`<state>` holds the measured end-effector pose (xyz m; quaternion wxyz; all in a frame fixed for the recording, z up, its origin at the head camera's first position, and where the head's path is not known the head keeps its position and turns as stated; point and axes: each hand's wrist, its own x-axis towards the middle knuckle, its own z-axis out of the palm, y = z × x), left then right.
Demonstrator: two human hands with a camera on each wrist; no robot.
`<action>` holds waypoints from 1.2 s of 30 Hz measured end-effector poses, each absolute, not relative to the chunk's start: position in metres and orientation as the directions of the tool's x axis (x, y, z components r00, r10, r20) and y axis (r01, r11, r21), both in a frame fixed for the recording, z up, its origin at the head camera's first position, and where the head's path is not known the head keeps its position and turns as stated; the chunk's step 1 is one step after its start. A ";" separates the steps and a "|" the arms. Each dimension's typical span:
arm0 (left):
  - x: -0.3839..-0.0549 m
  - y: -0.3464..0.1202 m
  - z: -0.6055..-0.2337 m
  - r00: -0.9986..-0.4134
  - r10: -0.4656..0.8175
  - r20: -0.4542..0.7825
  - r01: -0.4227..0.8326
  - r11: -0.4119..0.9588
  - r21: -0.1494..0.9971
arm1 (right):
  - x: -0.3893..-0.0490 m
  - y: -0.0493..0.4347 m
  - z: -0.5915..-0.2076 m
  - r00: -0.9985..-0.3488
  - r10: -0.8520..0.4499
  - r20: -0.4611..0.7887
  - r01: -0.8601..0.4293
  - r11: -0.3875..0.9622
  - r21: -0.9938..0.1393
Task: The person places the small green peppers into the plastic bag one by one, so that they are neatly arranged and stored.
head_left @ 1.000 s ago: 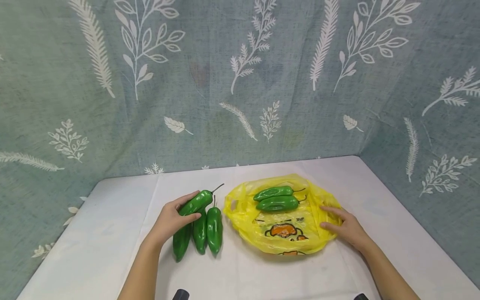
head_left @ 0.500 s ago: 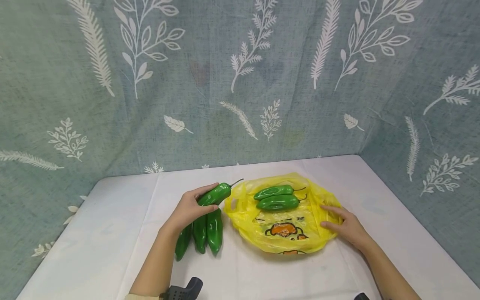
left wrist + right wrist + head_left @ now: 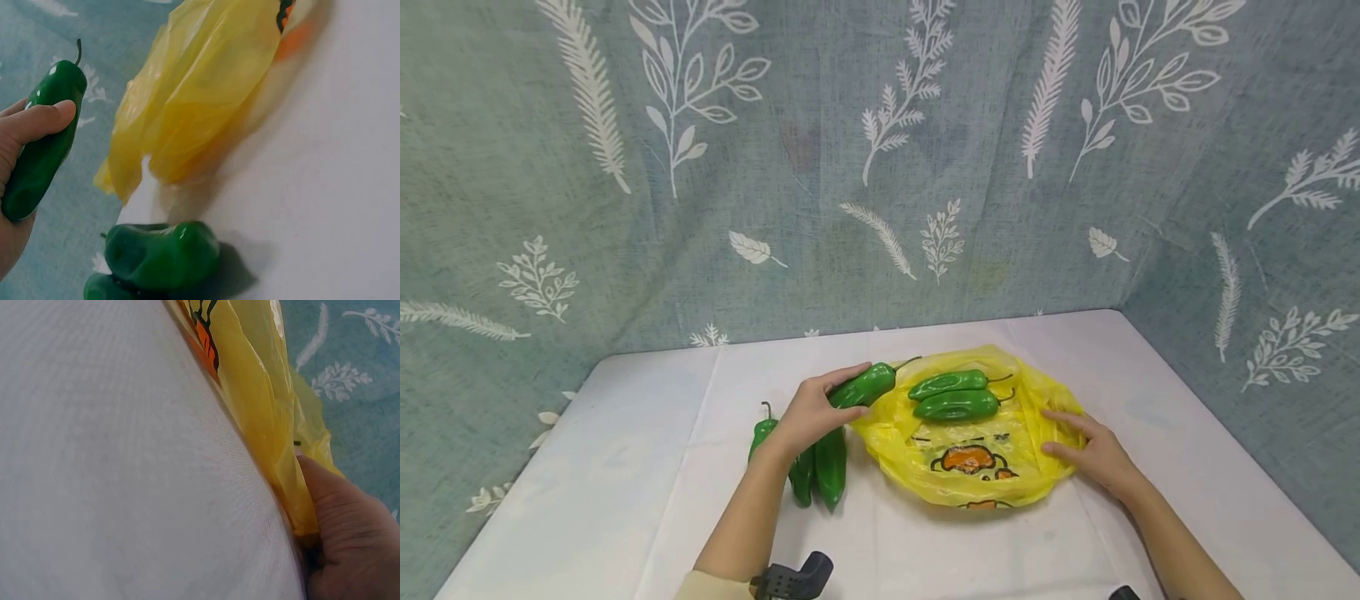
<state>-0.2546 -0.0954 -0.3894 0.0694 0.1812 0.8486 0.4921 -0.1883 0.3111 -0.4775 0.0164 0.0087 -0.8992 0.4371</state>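
Note:
My left hand (image 3: 815, 417) grips a green pepper (image 3: 868, 383) by its body, its stem pointing right, over the left edge of the yellow plastic bag (image 3: 887, 454). In the left wrist view the thumb lies across this pepper (image 3: 47, 140). Below the left hand and forearm, several more green peppers (image 3: 831, 471) lie on the table, partly hidden. Two peppers (image 3: 957, 405) rest side by side on the bag. At the bag's right side, my right hand (image 3: 1097, 458) holds the rim, its thumb (image 3: 328, 481) hooked over the yellow film in the right wrist view.
A white cloth (image 3: 587, 483) covers the table. Behind and to the right hangs a grey-green curtain (image 3: 820, 167) with white leaf prints. Dark wrist devices (image 3: 797, 577) show at the lower edge of the head view.
My left hand has carried its pepper rightward, away from the loose peppers and up to the bag's left edge. The right hand and the bag have stayed put.

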 end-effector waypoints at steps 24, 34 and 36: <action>-0.259 -0.017 -0.407 -0.794 0.576 0.195 0.471 0.380 0.796 | -0.188 0.309 -0.477 -0.999 -0.003 0.041 -0.034 0.619 -0.785; -0.256 0.012 -0.417 -0.757 0.641 0.129 0.487 0.422 0.764 | -0.189 0.310 -0.478 -0.999 0.003 0.036 -0.026 0.630 -0.776; -0.255 0.016 -0.420 -0.757 0.642 0.121 0.492 0.438 0.753 | -0.188 0.310 -0.479 -0.999 0.003 0.038 -0.028 0.629 -0.777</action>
